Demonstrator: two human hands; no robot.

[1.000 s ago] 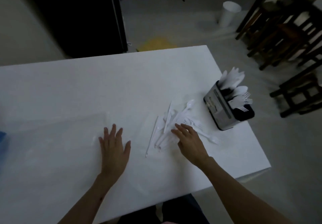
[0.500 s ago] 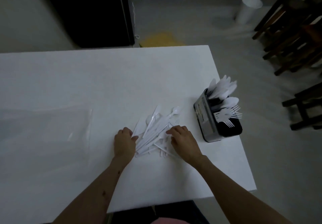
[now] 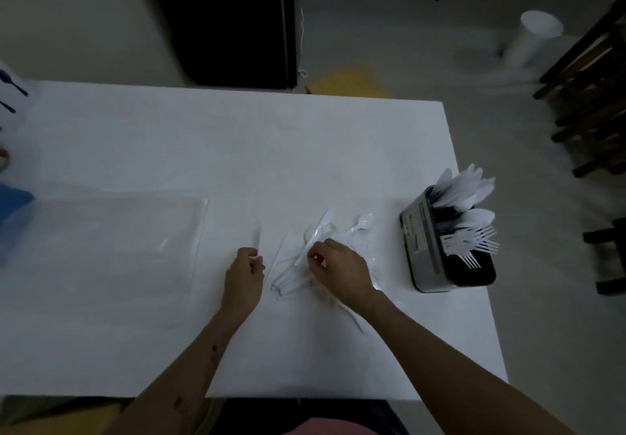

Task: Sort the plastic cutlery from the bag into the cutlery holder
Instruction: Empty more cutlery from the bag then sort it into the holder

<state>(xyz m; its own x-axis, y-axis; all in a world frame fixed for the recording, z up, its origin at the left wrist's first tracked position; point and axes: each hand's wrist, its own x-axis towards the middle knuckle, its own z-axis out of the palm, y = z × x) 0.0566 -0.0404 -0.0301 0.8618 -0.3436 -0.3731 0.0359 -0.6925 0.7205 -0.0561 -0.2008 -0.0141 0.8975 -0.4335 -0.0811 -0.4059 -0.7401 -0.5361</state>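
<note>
Both hands are down on the white table point(image 3: 237, 150), working at a loose heap of white plastic cutlery point(image 3: 305, 258). The left hand point(image 3: 244, 279) sits just to the left of the heap with its fingers curled in, and it seems to pinch the end of one thin white piece point(image 3: 258, 238) that runs away from the knuckles — the light is dim, so I would not swear to the grip. The right hand point(image 3: 342, 273) lies over the near right part of the heap, fingers bent, fingertips at a long piece that slants up and away from it; whether it has truly closed on that piece I cannot tell.

Off to the right of the right hand, near the table's edge, stands the cutlery holder point(image 3: 426, 248), already stocked in separate sections: forks nearest, spoons behind them, what look like knives at the back. To the left of the left hand the clear bag point(image 3: 111, 231) lies flat.

These pieces look feather-light, thin and smooth — likely to skid on the table and snag one another, fork tines especially. I would take each by its handle, pinched near the middle, and lift it clear of the tangle rather than drag it. They are stiff but will probably flex or snap if bent hard.
</note>
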